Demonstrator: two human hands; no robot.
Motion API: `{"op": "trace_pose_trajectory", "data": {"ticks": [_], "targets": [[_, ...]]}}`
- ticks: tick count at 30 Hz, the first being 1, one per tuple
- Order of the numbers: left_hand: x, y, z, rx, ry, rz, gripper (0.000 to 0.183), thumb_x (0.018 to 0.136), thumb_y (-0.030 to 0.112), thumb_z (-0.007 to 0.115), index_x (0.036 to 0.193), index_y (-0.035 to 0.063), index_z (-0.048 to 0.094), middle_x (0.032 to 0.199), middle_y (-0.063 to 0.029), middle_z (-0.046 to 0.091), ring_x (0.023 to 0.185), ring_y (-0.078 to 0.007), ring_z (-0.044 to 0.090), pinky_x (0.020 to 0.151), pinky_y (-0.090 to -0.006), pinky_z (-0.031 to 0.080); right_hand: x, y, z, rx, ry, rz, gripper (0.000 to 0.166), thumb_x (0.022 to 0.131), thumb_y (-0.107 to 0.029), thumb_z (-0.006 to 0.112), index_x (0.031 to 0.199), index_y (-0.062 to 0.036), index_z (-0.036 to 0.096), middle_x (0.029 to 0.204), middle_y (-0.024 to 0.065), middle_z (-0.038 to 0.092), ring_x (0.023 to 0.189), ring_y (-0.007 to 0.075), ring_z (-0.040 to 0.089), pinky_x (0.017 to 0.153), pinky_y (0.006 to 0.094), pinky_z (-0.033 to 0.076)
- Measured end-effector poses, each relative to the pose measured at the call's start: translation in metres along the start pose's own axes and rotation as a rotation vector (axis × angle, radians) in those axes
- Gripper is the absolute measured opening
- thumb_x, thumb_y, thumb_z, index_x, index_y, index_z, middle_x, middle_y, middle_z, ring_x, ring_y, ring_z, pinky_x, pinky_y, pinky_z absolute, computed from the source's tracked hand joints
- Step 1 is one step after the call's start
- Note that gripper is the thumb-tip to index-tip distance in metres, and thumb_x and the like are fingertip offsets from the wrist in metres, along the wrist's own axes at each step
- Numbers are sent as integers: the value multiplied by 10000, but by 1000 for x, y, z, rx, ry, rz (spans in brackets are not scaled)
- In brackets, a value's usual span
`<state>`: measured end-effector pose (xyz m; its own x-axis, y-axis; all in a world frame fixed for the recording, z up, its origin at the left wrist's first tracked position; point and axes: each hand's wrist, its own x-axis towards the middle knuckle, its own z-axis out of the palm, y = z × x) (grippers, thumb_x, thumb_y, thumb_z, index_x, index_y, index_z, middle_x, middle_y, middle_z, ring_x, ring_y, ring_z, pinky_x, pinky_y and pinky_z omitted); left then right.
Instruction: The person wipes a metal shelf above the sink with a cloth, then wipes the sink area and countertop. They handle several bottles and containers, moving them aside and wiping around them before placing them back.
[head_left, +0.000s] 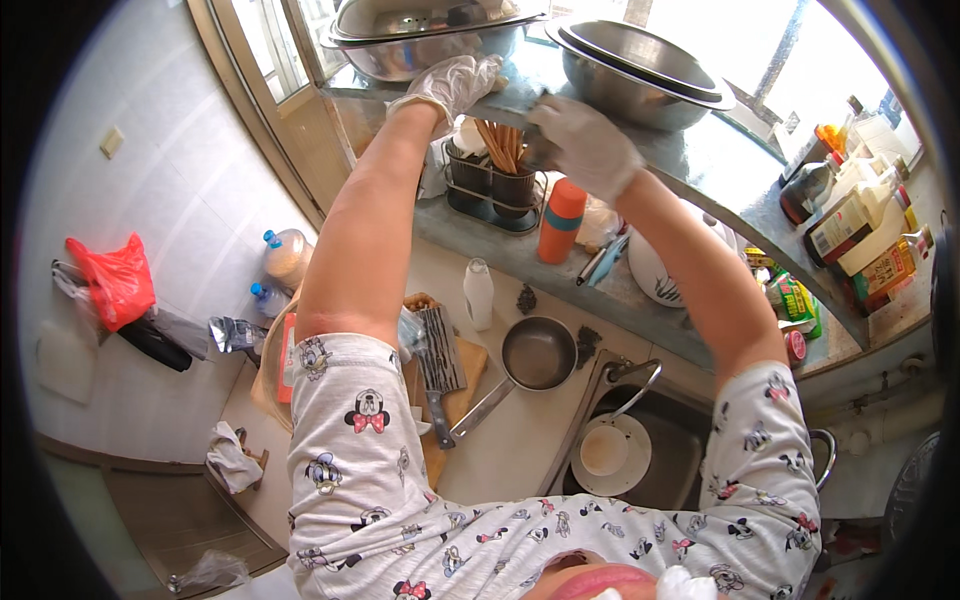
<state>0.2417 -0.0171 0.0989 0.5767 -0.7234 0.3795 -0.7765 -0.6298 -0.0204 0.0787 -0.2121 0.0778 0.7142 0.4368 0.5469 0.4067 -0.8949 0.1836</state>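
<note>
My left hand (454, 86), in a thin whitish glove, reaches to the front of the upper metal shelf (517, 75). Its fingers lie beside a large steel basin (390, 58); a small tan patch at the fingertips is too unclear to name. At the shelf's front edge my right hand (589, 146), gloved and blurred, is curled around a dark, blurred thing (538, 148) I cannot make out. Nested steel bowls (630, 67) stand behind that hand. Below the hands is a wire-framed utensil holder (514, 196) with wooden chopsticks (501, 144), next to an orange flask (561, 225).
On the counter are a small saucepan (538, 352), a cleaver (441, 360) on a wooden board (469, 364), a white bottle (478, 294) and dark scrubbers (526, 298). The sink (679, 450) holds stacked dishes (611, 454). Sauce bottles (844, 225) crowd the shelf's right end.
</note>
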Motion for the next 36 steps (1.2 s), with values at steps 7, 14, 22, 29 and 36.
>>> {"op": "trace_pose_trajectory", "data": {"ticks": [7, 14, 22, 29, 36], "targets": [[4, 12, -17, -367, 71, -263, 707, 995, 605, 346, 942, 5, 718, 904, -222, 697, 871, -361, 651, 825, -417, 461, 61, -50, 34, -115, 106, 81, 354, 777, -22, 639, 1128, -62, 609, 1077, 154, 640, 1057, 327, 640, 924, 410, 519], [-33, -13, -1, -130, -41, -99, 500, 1060, 415, 336, 1254, 56, 624, 1057, -199, 698, 1006, -357, 659, 916, -440, 475, -16, 1, -29, 171, 55, -7, 275, 802, 28, 593, 1061, -55, 632, 1051, 130, 627, 974, 354, 639, 863, 420, 525], [-35, 2, -22, -438, 28, -221, 439, 1061, 386, 346, 1203, 121, 666, 1016, -176, 716, 1022, -321, 682, 843, -440, 518, 7, -2, -14, 27, -86, 41, 350, 771, 46, 650, 1103, -29, 568, 1109, 150, 589, 979, 343, 648, 866, 420, 539], [-25, -18, 2, -112, 301, -31, 536, 1043, 442, 312, 1181, 38, 634, 1179, -256, 636, 1103, -412, 614, 957, -465, 493, 98, -61, 51, -99, -26, 326, 389, 826, -51, 616, 1212, -36, 570, 1134, 185, 637, 1040, 367, 656, 874, 434, 546], [-12, -7, -8, 11, -86, -206, 405, 1051, 161, 358, 1429, 82, 479, 1324, -218, 588, 1134, -377, 627, 995, -408, 505, 57, -46, 8, -52, -33, 137, 299, 843, -45, 578, 1134, -91, 630, 1124, 144, 641, 1019, 338, 662, 879, 406, 538]]}}
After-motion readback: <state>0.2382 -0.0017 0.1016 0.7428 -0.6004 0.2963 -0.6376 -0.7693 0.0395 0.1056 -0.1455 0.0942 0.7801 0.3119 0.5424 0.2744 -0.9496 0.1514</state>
